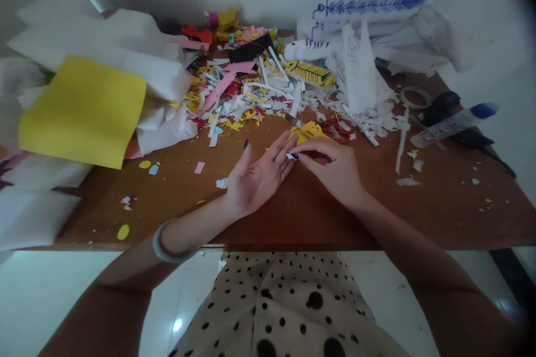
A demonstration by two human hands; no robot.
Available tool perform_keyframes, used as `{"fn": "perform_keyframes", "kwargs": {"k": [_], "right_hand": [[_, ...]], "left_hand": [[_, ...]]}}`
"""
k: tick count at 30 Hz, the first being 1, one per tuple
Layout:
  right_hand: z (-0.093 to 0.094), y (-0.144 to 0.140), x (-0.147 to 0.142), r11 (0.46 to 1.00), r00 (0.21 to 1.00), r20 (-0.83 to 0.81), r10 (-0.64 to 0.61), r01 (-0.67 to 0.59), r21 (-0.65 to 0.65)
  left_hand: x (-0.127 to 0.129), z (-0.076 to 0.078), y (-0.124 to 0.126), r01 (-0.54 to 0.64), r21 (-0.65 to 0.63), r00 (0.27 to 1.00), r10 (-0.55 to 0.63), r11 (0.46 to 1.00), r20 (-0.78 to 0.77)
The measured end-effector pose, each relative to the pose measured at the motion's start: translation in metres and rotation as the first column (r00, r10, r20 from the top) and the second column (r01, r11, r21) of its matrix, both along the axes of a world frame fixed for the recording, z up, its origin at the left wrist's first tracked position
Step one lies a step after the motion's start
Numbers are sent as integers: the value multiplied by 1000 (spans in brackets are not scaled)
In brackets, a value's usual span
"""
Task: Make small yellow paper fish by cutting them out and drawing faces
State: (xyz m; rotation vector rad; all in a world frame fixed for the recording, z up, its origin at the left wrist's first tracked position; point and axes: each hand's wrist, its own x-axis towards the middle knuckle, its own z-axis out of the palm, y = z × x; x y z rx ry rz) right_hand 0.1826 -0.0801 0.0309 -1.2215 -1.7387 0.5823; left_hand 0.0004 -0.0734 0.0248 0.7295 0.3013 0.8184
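Note:
Palm up, my left hand [257,181] lies open above the front middle of the table, fingers stretched out. My right hand [335,170] pinches a small white piece of paper [290,155] between thumb and forefinger, right at the left fingertips. Whether the piece touches the left fingers I cannot tell. Just behind both hands rests a yellow paper shape [310,130] with small dark marks, partly hidden by the fingers. Red-handled scissors [338,127] lie behind my right hand, their blades mostly covered.
A heap of paper scraps [251,89] spreads across the back of the wooden table [167,201]. White foam sheets and a yellow sheet [84,111] pile up at left. A glue bottle [454,125], a tape ring [416,97] and black objects sit at right. White drawn-on pieces [360,67] lean at the back.

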Motion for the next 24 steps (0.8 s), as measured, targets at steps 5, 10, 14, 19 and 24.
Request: {"fn": "perform_keyframes", "kwargs": {"k": [5,10,14,19,24], "right_hand": [[-3,1,-2,999,999,-27,34,-33,31],[-3,0,-3,999,999,-27,37,-37,13],[-1,-3,-7,996,996,-36,88,-88,-16],[1,-7,-12,990,989,-60,132,-134,-41],[3,-9,-14,988,990,-63,128,-133,-80]], "left_hand": [[1,1,0,5,-5,1000,-5,1000,23],[0,1,1,-2,32,999,3,999,-40],[0,0,1,-5,62,998,9,998,-65],[1,1,0,-16,105,994,27,994,-110],[2,2,0,-33,133,981,58,991,-183]]}}
